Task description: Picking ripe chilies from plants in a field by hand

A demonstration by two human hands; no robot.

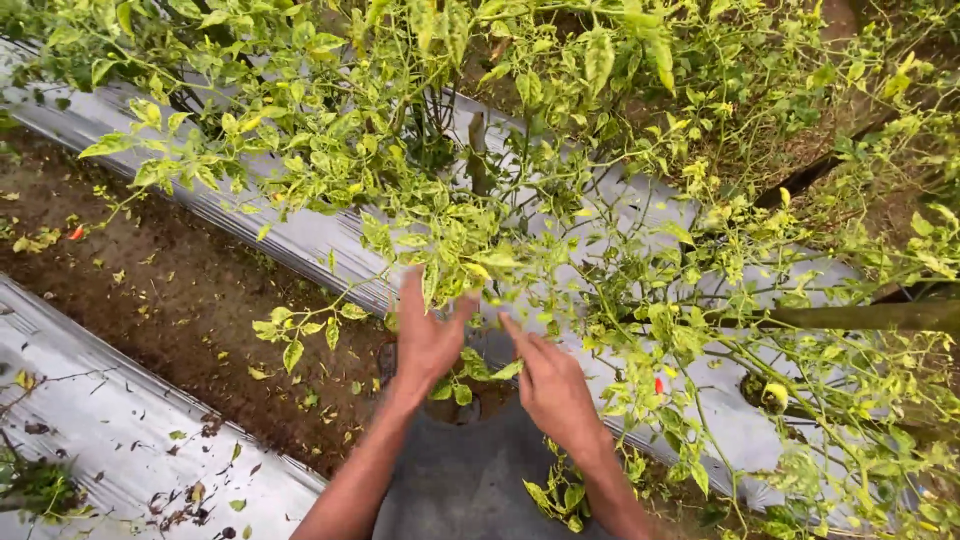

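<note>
the fingertips of both hands go into the low foliage of a chilli plant (470, 220), and leaves cover the tips, so whether anything is pinched between them cannot be told. the plant's top is cut off by the upper edge of the frame; its stem base is hidden behind the hands. a small red chilli (659, 385) shows among the leaves just right of the right hand, partly screened and hard to make out. another red speck (76, 232) lies on the soil path (180, 300) far left, too small to identify.

left hand (428, 340): forearm comes up from the bottom edge, palm turned toward the right, fingers extended upward and spread, touching the leaves. right hand (553, 390): back of hand toward the camera, fingers straight and angled up-left into the same leaves. neither hand is clenched. the two hands sit near each other, not touching.

the plant stands in a bed covered with silver plastic mulch (330, 240); a second silver strip (110, 430) lies lower left.
</note>
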